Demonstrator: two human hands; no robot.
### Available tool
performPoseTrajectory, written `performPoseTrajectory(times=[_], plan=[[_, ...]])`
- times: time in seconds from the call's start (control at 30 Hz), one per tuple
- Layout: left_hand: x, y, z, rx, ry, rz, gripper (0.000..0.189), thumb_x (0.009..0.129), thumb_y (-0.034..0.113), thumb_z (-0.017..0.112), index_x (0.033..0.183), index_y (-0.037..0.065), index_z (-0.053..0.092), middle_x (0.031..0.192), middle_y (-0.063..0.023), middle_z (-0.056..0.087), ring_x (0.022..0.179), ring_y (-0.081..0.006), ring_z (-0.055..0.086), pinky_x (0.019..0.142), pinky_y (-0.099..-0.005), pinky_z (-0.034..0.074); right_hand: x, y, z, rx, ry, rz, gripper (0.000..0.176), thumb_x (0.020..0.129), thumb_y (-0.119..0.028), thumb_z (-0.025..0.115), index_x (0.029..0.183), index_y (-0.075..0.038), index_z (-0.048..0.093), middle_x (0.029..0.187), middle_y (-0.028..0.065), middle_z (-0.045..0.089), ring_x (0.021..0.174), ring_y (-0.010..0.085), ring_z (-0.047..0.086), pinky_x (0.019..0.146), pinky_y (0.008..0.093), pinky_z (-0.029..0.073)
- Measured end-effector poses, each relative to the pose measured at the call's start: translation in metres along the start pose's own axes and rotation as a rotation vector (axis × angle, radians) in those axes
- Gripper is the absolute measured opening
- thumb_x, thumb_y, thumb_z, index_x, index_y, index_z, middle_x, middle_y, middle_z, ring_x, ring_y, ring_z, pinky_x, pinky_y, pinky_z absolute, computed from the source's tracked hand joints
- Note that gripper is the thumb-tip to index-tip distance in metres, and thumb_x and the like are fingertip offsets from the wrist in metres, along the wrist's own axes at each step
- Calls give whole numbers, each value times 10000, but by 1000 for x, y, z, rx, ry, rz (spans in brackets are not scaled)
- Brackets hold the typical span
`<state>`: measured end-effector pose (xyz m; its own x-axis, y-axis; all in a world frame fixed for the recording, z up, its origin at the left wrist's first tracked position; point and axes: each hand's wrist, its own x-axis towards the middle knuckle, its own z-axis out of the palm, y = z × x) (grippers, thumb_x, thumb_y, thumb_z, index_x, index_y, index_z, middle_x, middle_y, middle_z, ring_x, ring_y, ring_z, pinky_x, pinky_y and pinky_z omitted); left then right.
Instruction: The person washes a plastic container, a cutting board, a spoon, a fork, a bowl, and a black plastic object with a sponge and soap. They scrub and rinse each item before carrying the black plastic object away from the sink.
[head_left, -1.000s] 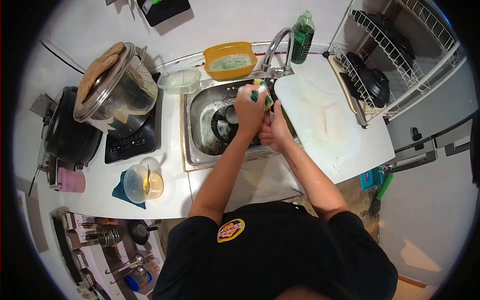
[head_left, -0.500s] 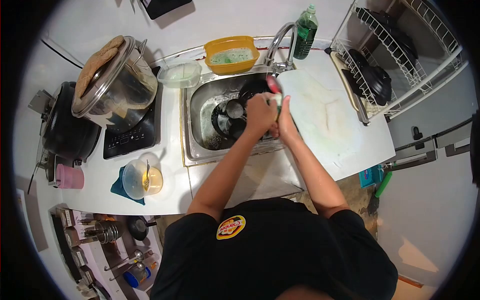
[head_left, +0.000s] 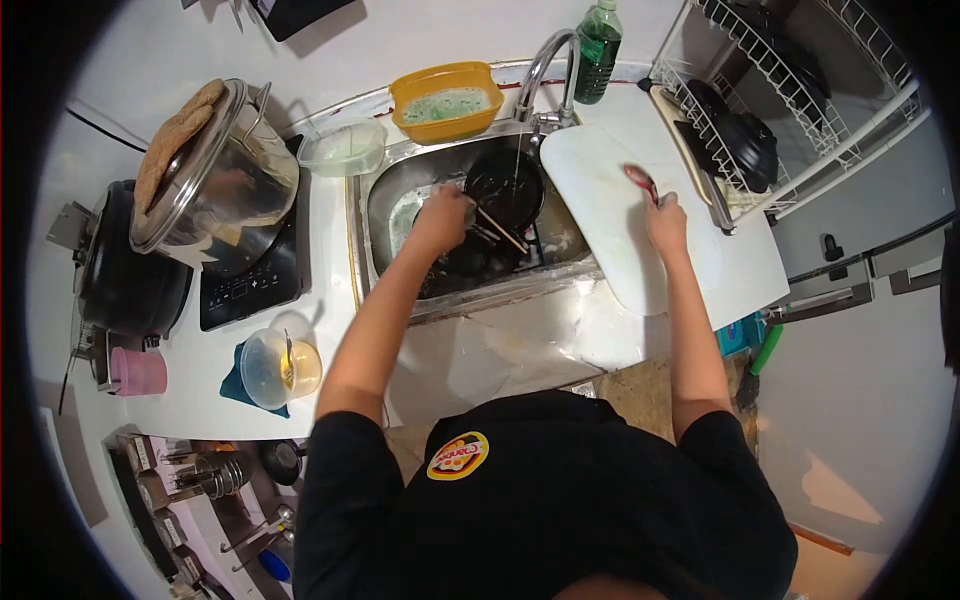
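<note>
Spoon [head_left: 639, 178] in R hand [head_left: 665, 222]; logo [head_left: 458, 456] blurry

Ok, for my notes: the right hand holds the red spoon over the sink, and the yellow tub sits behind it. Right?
The head view shows the right hand holding the red spoon over the white board, not the sink; the yellow tub sits behind the sink.

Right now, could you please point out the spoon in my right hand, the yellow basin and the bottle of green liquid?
Spoon [head_left: 638, 177]: head view, on its bowl.
Yellow basin [head_left: 447, 131]: head view, on its front wall.
Bottle of green liquid [head_left: 597, 64]: head view, on its body.
</note>
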<state>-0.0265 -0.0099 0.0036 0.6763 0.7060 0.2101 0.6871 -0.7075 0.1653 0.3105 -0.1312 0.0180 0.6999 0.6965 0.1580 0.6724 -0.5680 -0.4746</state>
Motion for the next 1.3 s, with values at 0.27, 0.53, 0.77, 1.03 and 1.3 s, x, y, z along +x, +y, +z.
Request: performPoseTrajectory(times=[0.27,0.53,0.77,1.03,1.3], plan=[[20,-24,44,405,-253,279,188,672,141,654,847,74,672,941,-102,621,971,-266,561,804,-372,464,-72,-99,30,99,-112,-749,193,770,-117,532,895,25,573,907,216,565,892,345,527,811,417,422],[16,-7,-57,-7,-268,-165,255,744,147,600,994,160,645,906,-127,657,821,-304,639,697,-387,520,-89,-187,139,-146,-768,-470,263,792,-129,519,1006,-13,619,1100,188,581,1003,313,580,818,403,488],[-7,-45,-52,-1228,116,-627,329,778,-7,468,1066,124,558,877,-108,613,744,-179,609,648,-305,546,-68,-217,151,-459,-1068,-827,173,733,-83,527,801,46,621,740,178,640,589,305,625,555,378,516],[-4,-27,2,-1308,375,-607,343,780,145,621,1042,-25,478,974,-129,570,876,-207,558,794,-291,423,-70,-145,80,605,-1258,140,113,855,-132,452,780,-59,494,524,20,414,364,143,366,344,305,336],[29,44,17,-536,499,-406,289,911,265,444,977,5,554,859,-223,579,829,-394,564,708,-453,431,-138,-143,47,441,-604,-345,141,828,-52,362,901,46,432,816,275,558,866,464,522,718,509,395]])
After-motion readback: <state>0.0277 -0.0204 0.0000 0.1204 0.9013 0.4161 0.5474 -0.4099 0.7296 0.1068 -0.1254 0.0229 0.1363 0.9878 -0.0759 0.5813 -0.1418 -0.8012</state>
